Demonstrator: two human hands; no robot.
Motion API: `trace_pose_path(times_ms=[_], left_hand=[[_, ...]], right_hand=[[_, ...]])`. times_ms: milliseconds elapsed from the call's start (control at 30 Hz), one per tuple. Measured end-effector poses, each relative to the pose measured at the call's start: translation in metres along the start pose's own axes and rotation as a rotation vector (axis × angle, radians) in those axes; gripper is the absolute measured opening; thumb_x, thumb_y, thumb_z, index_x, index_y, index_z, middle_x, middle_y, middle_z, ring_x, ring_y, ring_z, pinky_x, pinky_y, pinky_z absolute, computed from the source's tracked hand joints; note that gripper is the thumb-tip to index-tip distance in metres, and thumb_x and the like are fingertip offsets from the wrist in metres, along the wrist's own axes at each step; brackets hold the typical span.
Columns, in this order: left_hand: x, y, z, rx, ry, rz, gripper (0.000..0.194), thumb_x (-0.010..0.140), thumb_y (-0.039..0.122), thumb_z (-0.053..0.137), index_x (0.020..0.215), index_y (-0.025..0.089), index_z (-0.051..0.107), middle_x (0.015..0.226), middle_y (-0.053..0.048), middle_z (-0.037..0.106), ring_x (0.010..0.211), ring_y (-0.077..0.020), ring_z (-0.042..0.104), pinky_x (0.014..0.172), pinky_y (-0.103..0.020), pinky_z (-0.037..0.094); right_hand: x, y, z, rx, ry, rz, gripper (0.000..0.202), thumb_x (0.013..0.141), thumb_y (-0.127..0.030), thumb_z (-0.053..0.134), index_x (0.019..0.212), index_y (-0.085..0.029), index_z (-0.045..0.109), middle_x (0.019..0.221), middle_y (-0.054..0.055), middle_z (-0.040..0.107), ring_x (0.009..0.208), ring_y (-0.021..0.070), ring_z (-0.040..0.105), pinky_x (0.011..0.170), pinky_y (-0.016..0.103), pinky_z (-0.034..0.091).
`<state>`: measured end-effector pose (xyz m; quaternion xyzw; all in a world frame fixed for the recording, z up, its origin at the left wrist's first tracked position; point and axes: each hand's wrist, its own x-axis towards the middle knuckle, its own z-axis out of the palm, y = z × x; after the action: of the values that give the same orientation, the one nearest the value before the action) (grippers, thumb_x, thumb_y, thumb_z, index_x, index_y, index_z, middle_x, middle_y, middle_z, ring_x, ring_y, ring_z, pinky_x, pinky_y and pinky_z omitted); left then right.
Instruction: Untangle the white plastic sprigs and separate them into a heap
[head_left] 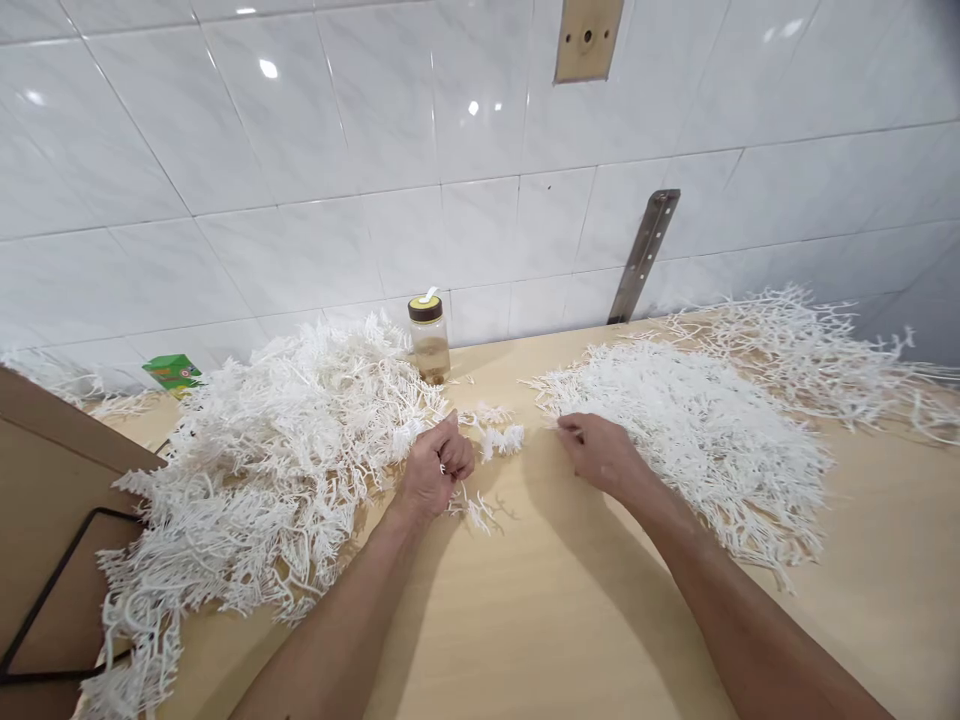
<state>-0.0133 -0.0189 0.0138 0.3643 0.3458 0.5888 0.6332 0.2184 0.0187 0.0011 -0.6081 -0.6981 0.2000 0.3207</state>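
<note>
My left hand [437, 464] is closed round a white branched piece [477, 510], whose ends stick out below and to the right of the fist. It is beside the right edge of a large heap of white branched pieces [300, 440]. At the left edge of a second white pile [697, 430], my right hand [596, 450] has its thumb and fingers pinched together; what they hold, if anything, is too small to make out. Between the hands lies a small white feathery piece [502, 440] on the wooden table [510, 620].
A jar with a yellow and brown lid [430, 340] stands by the tiled wall. A green box [172, 372] is behind the left heap, a cardboard box [52, 500] at the left edge. A metal bracket [643, 257] leans against the wall; more white strands [817, 345] lie back right.
</note>
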Motion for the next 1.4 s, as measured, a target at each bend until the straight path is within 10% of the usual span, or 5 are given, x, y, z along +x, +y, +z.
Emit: trace_pose_path(times_ms=[500, 833, 1100, 1233, 1400], left_hand=[[-0.005, 0.0, 0.003, -0.028, -0.213, -0.078, 0.053, 0.089, 0.035, 0.05, 0.04, 0.02, 0.036, 0.039, 0.004, 0.022, 0.041, -0.0105, 0.026, 0.046, -0.027, 0.025], [0.0, -0.002, -0.003, -0.068, -0.22, -0.083, 0.029, 0.082, 0.032, 0.058, 0.061, 0.013, 0.064, 0.064, -0.005, 0.055, 0.067, -0.017, 0.056, 0.069, -0.031, 0.044], [-0.009, 0.017, -0.008, 0.343, -0.58, -0.256, 0.054, 0.071, 0.059, 0.071, 0.093, 0.009, 0.076, 0.102, -0.018, 0.071, 0.095, -0.0272, 0.063, 0.09, -0.036, 0.045], [-0.004, 0.009, -0.009, 0.277, -0.409, -0.377, 0.084, 0.073, 0.084, 0.041, 0.085, 0.008, 0.075, 0.09, -0.019, 0.072, 0.092, -0.0271, 0.065, 0.091, -0.038, 0.047], [0.002, -0.002, -0.011, 0.301, -0.171, -0.246, 0.051, 0.076, 0.06, 0.068, 0.066, 0.01, 0.071, 0.073, -0.012, 0.069, 0.082, -0.0226, 0.064, 0.085, -0.034, 0.048]], right_hand=[[-0.021, -0.031, 0.039, -0.039, -0.007, -0.697, 0.028, 0.083, -0.022, 0.062, 0.11, -0.018, 0.062, 0.115, 0.014, 0.066, 0.115, 0.0297, 0.056, 0.097, 0.049, 0.046], [-0.006, -0.013, 0.022, -0.068, 0.213, -0.51, 0.012, 0.086, -0.019, 0.055, 0.094, -0.019, 0.064, 0.088, 0.009, 0.07, 0.086, 0.0246, 0.064, 0.08, 0.039, 0.049], [-0.006, -0.014, 0.018, 0.279, 0.228, -0.295, 0.011, 0.084, -0.025, 0.058, 0.091, -0.02, 0.064, 0.086, 0.005, 0.071, 0.075, 0.0184, 0.066, 0.076, 0.034, 0.053], [-0.003, -0.013, 0.013, 0.377, 0.218, -0.183, 0.011, 0.081, -0.027, 0.06, 0.088, -0.021, 0.065, 0.081, 0.003, 0.069, 0.074, 0.0184, 0.065, 0.076, 0.035, 0.052], [-0.006, -0.02, 0.01, 0.544, 0.189, -0.121, 0.013, 0.077, -0.027, 0.063, 0.087, -0.02, 0.066, 0.08, 0.002, 0.068, 0.072, 0.0165, 0.063, 0.072, 0.033, 0.052]])
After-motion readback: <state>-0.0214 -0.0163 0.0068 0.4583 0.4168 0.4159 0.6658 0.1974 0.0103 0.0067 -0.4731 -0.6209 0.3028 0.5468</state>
